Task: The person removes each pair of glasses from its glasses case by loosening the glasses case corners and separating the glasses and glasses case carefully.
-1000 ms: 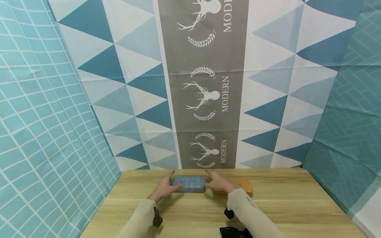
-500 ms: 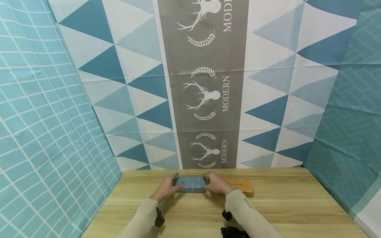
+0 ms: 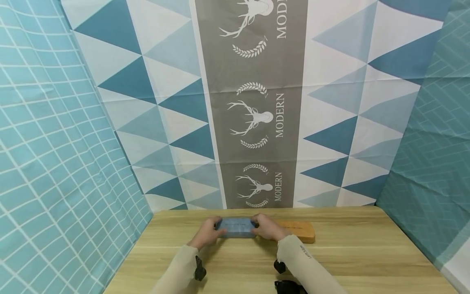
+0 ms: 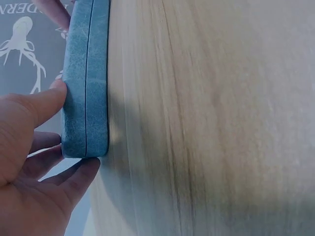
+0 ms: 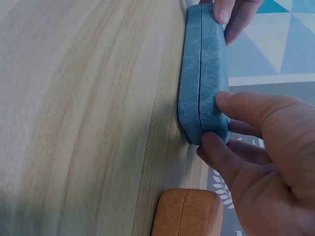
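Observation:
A blue glasses case [image 3: 236,228] with a leathery surface lies on the wooden table near the wall, its lid closed along a thin seam. My left hand [image 3: 208,234] grips its left end; in the left wrist view, the thumb lies on the top edge and other fingers touch the end. At the opposite end my right hand [image 3: 269,228] holds the case the same way, thumb and fingers bent around the corner, as the right wrist view shows. An orange glasses case [image 3: 302,232] lies just right of it, partly hidden behind my right hand.
Black sunglasses [image 3: 288,286] lie near the bottom of the head view, partly covered by my right sleeve [image 3: 304,261]. A patterned wall covering [image 3: 257,143] rises behind the table [image 3: 349,253], with tiled-pattern sheets at both sides.
Both hands have come in from the sides, and their fingers have settled around the ends of the blue glasses case. The view has shifted slightly; the orange glasses case stays in place.

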Tool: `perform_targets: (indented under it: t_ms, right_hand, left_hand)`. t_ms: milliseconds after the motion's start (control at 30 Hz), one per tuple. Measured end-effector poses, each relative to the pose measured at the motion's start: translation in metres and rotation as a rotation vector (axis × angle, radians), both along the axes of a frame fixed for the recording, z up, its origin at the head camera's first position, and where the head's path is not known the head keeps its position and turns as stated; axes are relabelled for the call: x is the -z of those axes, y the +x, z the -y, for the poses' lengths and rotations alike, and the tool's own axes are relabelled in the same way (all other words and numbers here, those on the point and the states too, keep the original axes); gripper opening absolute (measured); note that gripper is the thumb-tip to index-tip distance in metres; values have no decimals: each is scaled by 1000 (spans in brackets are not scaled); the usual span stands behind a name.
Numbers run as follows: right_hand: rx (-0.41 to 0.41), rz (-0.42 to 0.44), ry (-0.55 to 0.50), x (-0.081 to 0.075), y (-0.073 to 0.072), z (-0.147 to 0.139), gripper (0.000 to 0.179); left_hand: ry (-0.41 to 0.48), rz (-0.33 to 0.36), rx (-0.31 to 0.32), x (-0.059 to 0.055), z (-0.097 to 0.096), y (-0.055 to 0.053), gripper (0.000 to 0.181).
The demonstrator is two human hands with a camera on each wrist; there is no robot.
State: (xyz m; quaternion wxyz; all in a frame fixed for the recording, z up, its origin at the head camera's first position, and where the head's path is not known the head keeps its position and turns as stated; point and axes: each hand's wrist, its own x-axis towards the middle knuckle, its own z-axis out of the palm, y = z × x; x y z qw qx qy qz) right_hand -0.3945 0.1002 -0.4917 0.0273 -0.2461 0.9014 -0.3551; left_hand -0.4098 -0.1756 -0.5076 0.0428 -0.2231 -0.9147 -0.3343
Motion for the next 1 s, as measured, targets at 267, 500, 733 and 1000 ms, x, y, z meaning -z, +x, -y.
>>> perform_targets:
  t_ms: [267,500,733,1000]
  right_hand:
    - [-11,-18,15,2,1,-2,42]
    - [-14,-1,2,1,1,-2,33]
    - [-23,7,2,-3,8,-3,37]
    - [-12,44,-19,-4,15,-5,45]
  left_hand:
    - [-6,8,-1,1,-2,2,62]
    - [11,-22,12,3,0,6,60]
    - [26,-13,7,4,2,10,62]
    - [38,-35,8,9,5,11,60]
